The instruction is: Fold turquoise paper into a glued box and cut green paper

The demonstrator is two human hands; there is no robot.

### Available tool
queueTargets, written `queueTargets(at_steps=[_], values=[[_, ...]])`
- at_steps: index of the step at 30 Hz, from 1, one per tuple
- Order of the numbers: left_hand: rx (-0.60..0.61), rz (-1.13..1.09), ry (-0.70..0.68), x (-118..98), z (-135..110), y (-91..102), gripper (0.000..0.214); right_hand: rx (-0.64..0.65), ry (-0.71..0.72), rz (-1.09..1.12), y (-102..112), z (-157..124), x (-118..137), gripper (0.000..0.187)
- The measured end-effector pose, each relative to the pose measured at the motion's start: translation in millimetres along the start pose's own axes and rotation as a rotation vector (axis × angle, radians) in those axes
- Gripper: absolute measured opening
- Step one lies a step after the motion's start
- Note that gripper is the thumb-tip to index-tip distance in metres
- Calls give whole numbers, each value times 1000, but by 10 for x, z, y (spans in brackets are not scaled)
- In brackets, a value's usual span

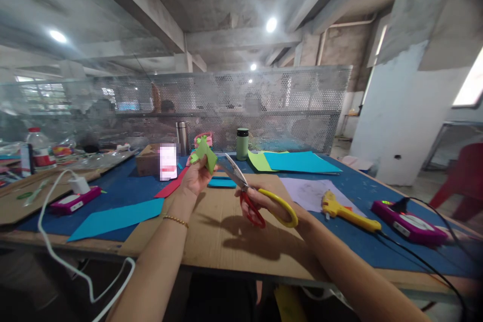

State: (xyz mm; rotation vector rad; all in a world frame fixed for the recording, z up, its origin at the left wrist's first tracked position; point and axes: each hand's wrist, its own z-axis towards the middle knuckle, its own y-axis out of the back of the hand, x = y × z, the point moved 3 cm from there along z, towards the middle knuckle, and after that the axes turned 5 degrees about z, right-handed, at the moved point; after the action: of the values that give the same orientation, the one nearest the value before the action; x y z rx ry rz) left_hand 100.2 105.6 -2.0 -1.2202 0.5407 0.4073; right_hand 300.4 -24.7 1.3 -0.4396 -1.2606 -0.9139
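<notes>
My left hand (196, 177) is closed on a piece of green paper (206, 155) with cut, notched edges, held up above the table. In my right hand (260, 202) is a pair of scissors (240, 177) with one red and one yellow handle. Their blades are apart and point toward the green paper; whether they touch it I cannot tell. Beneath both hands lies a sheet of brown cardboard (226, 241). A folded blue paper strip (222, 182) rests on its far part, just behind the scissors.
Right of the cardboard lie a yellow glue gun (349, 213), lilac paper (305, 192) and a purple power strip (409, 224). Blue sheets (302, 161) and a green bottle (242, 144) stand farther back. Left are blue paper (116, 217), a phone (168, 162) and another power strip (77, 200) with a white cable.
</notes>
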Motion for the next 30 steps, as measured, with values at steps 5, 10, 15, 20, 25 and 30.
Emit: queueTargets(at_steps=[5,10,15,20,25,30], values=[[25,26,-13,-2,5,7,14,3,6,10,-1,0,9,42],[10,1,-2,3,-17,-25,14,-10,-14,14,-9,0,20,42],[5,4,-3,9,-7,-11,13,-10,-22,9,-13,-8,37,42],[31,30,-13,17,16,14,11,-16,-16,10,-18,-14,53,42],[28,15,-9,17,13,17,13,-29,-29,-11,-18,-11,57,43],[-9,13,-9,19,-5,9,19,-29,-34,-5,8,-3,22,44]])
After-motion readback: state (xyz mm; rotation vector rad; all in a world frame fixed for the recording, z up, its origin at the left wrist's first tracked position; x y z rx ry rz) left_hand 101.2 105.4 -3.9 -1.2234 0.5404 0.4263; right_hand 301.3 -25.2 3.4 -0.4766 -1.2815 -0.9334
